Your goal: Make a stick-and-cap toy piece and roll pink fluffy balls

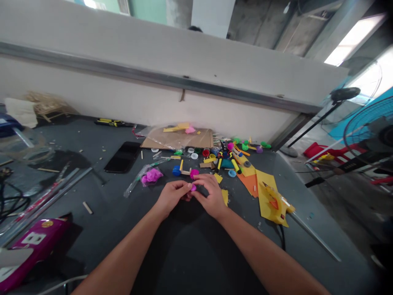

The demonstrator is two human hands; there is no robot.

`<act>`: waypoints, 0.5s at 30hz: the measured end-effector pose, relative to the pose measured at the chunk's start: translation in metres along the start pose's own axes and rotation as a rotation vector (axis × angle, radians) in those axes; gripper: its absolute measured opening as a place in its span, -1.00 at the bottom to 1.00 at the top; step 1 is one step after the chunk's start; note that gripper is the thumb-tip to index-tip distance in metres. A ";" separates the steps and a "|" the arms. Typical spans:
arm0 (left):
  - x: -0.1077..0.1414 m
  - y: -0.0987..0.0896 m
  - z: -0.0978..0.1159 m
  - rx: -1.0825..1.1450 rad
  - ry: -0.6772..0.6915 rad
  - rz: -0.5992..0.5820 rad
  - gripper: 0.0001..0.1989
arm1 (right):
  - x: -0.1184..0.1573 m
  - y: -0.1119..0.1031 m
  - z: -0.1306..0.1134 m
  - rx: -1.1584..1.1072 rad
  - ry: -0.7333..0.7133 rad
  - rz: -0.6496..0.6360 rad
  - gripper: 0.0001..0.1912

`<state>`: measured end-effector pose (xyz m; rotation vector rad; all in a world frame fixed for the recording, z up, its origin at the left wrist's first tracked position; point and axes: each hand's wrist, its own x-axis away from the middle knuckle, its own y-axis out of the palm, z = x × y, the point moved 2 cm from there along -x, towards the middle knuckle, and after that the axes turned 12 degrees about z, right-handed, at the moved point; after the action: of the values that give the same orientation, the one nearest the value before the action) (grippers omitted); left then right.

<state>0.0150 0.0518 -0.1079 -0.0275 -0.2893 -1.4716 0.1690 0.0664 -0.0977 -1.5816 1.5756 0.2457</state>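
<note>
My left hand (173, 197) and my right hand (211, 195) meet over the front middle of the table. Their fingertips pinch a small pink lump (193, 187), which looks like modelling clay and is partly covered by the fingers. Just beyond them sits a small wooden-stick frame (185, 171) with a blue wheel-like cap (176, 170) at its left end and a magenta one (194, 173) at its right. To the left, a larger purple-pink clay lump (152, 176) lies beside a clear plastic wrapper (133, 188).
A black phone (123, 157) and cardboard (175, 138) lie farther back. Bottle caps (194, 156) and yellow-black pliers (227, 159) are scattered behind my hands. Rightward are yellow paper (265, 180) and a yellow glue gun (276, 203) with a glue stick. A purple packet (37, 246) lies front left.
</note>
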 end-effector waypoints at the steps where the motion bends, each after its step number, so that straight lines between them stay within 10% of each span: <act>1: 0.000 0.000 0.000 0.008 -0.006 0.011 -0.71 | 0.000 0.000 0.000 0.001 -0.005 -0.001 -0.80; 15: 0.000 -0.001 0.000 0.041 -0.013 0.003 -0.73 | -0.001 0.001 -0.001 0.003 -0.024 -0.011 -0.85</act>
<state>0.0144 0.0513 -0.1081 -0.0047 -0.3296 -1.4629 0.1679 0.0670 -0.0966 -1.5795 1.5479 0.2549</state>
